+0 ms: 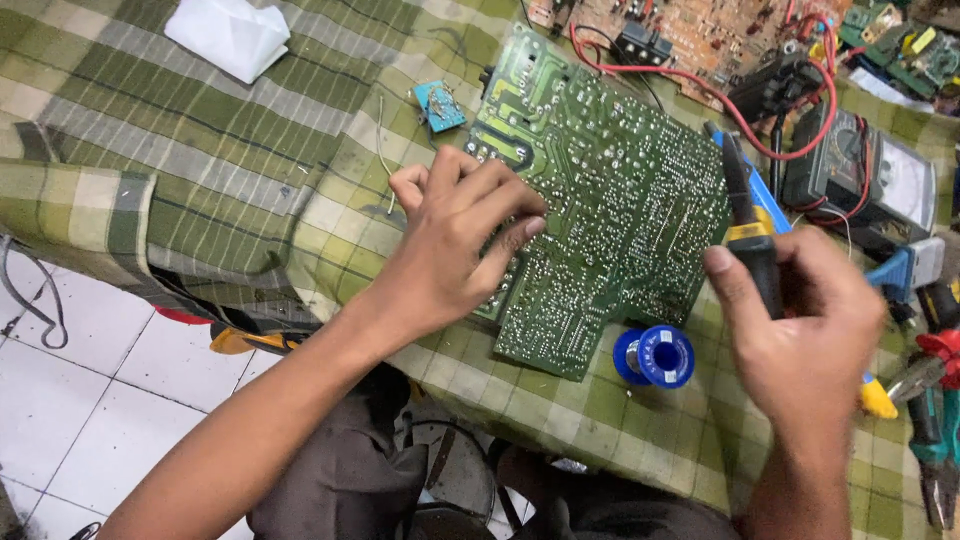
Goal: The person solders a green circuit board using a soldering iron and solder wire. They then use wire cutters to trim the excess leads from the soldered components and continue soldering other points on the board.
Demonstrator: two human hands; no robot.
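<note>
My left hand (455,235) flat on green circuit board (600,200), fingers spread, pressing its near-left edge. Board solder-side up, dotted with shiny joints, long axis running near edge to far edge of counter (250,120), mid-counter on checked green cloth. My right hand (800,320) closed round soldering iron (745,225), black-yellow handle, tip pointing away toward far edge. Blue solder spool (655,355) just beside board's near corner.

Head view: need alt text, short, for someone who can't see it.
A person's left hand presses on a large green circuit board lying solder side up on a checked cloth, while the right hand grips a soldering iron at the board's edge. A blue solder spool, a multimeter and pliers lie nearby.
</note>
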